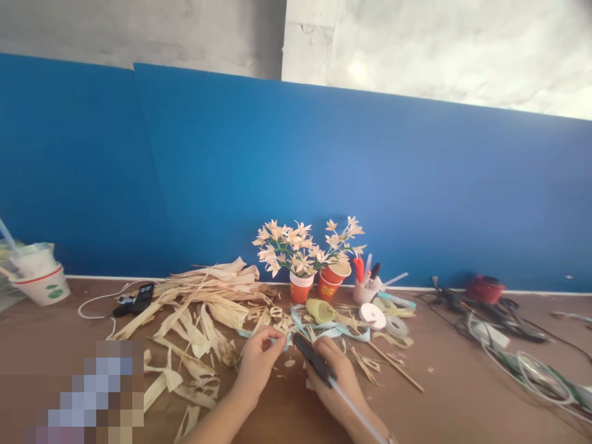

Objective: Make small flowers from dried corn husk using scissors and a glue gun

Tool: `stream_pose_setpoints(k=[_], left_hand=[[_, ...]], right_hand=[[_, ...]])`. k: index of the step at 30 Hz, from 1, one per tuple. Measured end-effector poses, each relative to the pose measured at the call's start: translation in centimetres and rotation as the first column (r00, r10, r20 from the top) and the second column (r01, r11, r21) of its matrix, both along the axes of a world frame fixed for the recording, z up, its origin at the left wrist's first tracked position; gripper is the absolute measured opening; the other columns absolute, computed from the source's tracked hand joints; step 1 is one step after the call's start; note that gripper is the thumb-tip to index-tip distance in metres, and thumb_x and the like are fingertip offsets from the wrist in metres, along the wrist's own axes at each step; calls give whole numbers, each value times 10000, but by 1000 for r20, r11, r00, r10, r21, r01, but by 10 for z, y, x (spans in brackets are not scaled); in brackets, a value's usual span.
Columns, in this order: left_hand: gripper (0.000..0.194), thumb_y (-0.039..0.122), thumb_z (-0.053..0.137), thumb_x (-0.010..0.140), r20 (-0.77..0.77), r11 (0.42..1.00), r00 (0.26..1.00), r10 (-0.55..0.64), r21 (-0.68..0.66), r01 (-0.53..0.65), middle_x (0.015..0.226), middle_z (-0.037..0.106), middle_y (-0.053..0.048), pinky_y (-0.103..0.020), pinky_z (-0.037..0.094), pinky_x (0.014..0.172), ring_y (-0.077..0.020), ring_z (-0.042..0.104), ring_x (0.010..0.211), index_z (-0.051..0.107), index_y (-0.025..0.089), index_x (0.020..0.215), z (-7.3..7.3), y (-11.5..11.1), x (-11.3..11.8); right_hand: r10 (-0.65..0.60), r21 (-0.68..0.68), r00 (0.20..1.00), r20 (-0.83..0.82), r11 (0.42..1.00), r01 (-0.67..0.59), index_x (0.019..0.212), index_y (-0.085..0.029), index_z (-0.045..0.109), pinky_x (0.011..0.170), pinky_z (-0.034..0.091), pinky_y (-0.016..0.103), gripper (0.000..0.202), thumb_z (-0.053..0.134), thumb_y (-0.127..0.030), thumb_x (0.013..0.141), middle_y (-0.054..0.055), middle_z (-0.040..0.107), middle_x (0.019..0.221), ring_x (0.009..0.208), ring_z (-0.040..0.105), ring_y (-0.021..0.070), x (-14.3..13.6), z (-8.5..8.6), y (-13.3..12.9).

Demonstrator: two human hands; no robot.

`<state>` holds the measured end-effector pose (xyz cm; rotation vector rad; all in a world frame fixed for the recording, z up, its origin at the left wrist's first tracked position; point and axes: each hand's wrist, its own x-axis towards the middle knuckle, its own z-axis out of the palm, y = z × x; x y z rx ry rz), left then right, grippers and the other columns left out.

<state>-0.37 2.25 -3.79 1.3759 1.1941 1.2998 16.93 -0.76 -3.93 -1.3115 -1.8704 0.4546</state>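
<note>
My right hand (337, 377) is wrapped round a black hot glue gun (317, 361), with a long translucent glue stick (356, 412) sticking out of its back end. The gun's front end points up and left, close to my left hand (259, 364). The thumb and fingers of that left hand are pinched together; what lies between them is too small to make out. Pale blue strips (354, 333) lie just beyond both hands. Dried corn husks (203, 333) spread over the table to the left of my left hand.
Husk flowers (296, 243) stand in red paper cups (301, 291) by the blue partition (277, 154). White tape roll (372, 316), pen cup (363, 293) and thin stick (398, 369) lie right of them. Cables (485, 320) tangle far right; a white bucket (44, 287) stands far left.
</note>
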Motion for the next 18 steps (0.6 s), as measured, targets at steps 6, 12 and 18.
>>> stream_pose_setpoints(k=[6,12,18], left_hand=[[113,268,581,750,-120,978,992,-49,194,72,802,543,-24,-248,403,614,-139,493,638,626,183,691,3,-1,-3],[99,209,559,758,-294,968,951,-100,194,162,890,555,-41,-259,406,596,-136,488,602,650,210,718,7,-7,-6],[133,301,597,722,-82,989,994,66,136,-54,754,559,-19,-256,402,609,-149,500,627,614,188,654,4,2,-8]], right_hand=[[-133,-183,986,-103,977,113,652,-191,510,532,387,233,175,536,-314,774,-15,524,593,557,507,144,1,0,4],[-26,-256,978,-208,966,-29,705,-186,556,531,381,232,218,532,-380,802,-15,563,600,555,511,140,8,29,-2],[81,-128,925,371,991,-36,663,-197,569,547,295,232,35,571,-162,664,11,610,660,614,531,158,21,62,-12]])
